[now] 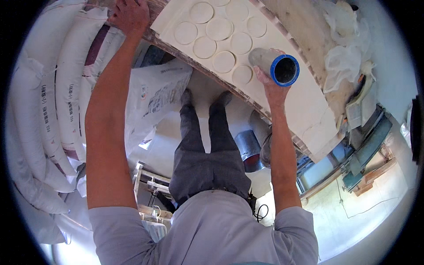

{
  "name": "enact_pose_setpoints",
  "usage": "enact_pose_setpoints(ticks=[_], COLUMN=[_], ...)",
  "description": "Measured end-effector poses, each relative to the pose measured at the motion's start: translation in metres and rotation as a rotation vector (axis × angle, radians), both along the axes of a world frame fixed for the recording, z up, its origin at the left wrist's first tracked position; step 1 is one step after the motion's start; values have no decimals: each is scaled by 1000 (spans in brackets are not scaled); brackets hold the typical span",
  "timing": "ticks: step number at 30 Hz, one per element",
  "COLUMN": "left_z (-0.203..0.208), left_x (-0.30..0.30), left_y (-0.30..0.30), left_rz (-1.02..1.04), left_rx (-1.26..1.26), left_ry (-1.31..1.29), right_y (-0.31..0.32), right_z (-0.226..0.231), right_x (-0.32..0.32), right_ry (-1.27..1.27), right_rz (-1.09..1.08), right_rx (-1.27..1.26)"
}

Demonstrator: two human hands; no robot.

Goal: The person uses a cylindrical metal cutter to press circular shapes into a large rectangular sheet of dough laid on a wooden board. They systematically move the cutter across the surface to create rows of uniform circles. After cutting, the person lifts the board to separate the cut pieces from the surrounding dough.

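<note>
A large sheet of pale dough (309,115) lies on a wooden work table, with several round outlines cut into it, one of them a dough circle (219,29) near the far side. My right hand (271,86) is wrapped round a grey tube with a blue rim (265,57). The tube's dark open end faces up, and its lower end is at the dough beside the cut circles; whether it presses in is hidden. At the table's far left edge, my left hand (130,15) rests with its fingers stretched out, apart from the dough.
Full white sacks (51,101) are stacked along the left. A printed white sack (154,92) stands below the table edge. Crumpled clear plastic (344,64) lies to the right of the dough. A dark bucket (248,148) stands on the floor under the table, near my legs.
</note>
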State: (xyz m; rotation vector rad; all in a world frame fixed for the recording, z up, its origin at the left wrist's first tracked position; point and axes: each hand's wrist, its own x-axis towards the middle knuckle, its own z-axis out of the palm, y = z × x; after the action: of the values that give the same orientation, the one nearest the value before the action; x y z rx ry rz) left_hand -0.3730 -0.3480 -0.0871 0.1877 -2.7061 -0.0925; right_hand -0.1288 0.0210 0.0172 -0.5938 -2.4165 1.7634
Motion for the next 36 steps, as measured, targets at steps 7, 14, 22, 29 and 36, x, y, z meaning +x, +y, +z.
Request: enact_pose_setpoints(ticks=[7,14,22,29,36], left_z=[-16,-13,-15,-18,-25], left_x=[-7,0,-1,-5,-9], left_y=[-18,-8,-10,-9,-19], left_rz=[-20,-61,-60,-70,-26], left_rx=[-15,-58,-23,-90,-161], left_ry=[20,63,81,88,22], right_y=[-7,-10,-6,-29,-13], right_z=[96,99,64,16,35], right_x=[-8,-54,-49,-7,-17], right_ry=[202,198,319,153,37], right_rz=[132,636,581,-219,-66], right_rx=[516,1140,1085,-41,47])
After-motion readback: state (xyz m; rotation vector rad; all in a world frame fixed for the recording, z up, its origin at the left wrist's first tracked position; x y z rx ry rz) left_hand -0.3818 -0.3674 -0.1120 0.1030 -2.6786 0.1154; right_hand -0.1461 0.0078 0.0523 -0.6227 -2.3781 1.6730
